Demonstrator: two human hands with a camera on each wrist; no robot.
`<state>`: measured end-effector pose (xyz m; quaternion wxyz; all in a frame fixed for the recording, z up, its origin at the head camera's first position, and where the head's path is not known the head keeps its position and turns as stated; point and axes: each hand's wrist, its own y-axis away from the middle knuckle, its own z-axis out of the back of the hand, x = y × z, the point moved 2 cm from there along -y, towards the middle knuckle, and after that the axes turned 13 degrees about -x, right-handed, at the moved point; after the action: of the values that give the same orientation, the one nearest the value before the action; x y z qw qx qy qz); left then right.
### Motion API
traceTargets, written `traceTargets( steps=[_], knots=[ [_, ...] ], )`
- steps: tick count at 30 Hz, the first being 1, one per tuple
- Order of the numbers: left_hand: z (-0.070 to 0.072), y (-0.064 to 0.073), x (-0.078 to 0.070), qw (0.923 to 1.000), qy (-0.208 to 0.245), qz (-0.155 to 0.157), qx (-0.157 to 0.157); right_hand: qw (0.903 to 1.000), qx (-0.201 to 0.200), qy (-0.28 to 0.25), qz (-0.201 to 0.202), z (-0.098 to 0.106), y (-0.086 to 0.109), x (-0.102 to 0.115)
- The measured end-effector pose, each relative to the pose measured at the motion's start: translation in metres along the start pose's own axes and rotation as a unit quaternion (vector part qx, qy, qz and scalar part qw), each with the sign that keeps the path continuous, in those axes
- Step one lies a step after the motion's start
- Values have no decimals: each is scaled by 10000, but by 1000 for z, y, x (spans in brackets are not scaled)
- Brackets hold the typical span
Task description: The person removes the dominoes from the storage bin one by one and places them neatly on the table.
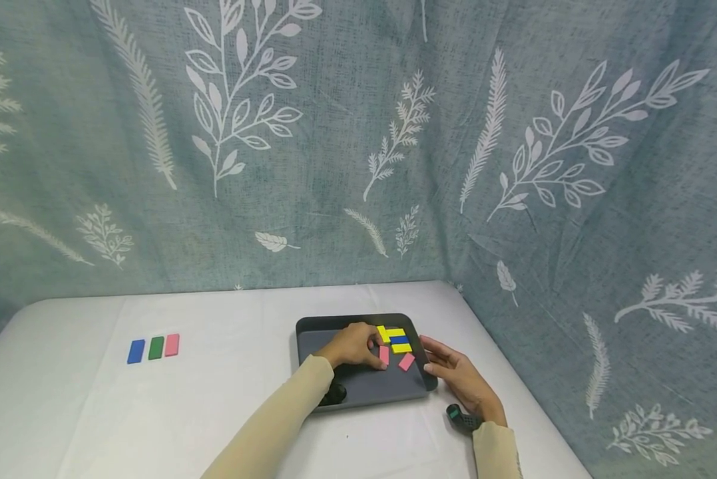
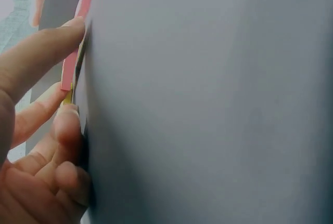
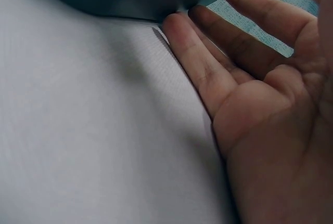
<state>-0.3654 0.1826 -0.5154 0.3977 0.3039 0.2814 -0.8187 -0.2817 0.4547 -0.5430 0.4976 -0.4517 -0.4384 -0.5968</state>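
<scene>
My left hand (image 1: 353, 344) reaches into a dark grey tray (image 1: 370, 392). Its thumb and index finger pinch a pink block (image 1: 384, 354) by its two ends; the left wrist view shows this pink block (image 2: 70, 68) edge-on, low over the tray floor. Beyond the fingers lie yellow blocks (image 1: 397, 332) and a blue block (image 1: 399, 340), side by side. A second pink block (image 1: 407, 361) sits apart, nearer the right wall. My right hand (image 1: 463, 380) rests against the tray's right side, fingers fairly straight; in the right wrist view, fingertips touch the outer wall (image 3: 156, 0).
On the white table (image 1: 226, 399), left of the tray, lie a blue block (image 1: 136, 351), a green block (image 1: 156, 348) and a pink block (image 1: 172, 344) in a row. A leaf-patterned curtain (image 1: 334, 146) hangs behind the table and along its right side.
</scene>
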Motion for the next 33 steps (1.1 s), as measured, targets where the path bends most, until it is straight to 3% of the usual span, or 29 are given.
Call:
traceTargets(
  steps=[14,25,33],
  knots=[
    [17,4,5,9987,489,105,52,10000,-27,90,-2,-5,-1,0],
    [46,10,0,9991,410,-142,17,9999,-10,101,45,-2,0,1],
    [69,21,5,9986,455,-253,-120,9999,10,145,30,-2,-2,0]
  ],
)
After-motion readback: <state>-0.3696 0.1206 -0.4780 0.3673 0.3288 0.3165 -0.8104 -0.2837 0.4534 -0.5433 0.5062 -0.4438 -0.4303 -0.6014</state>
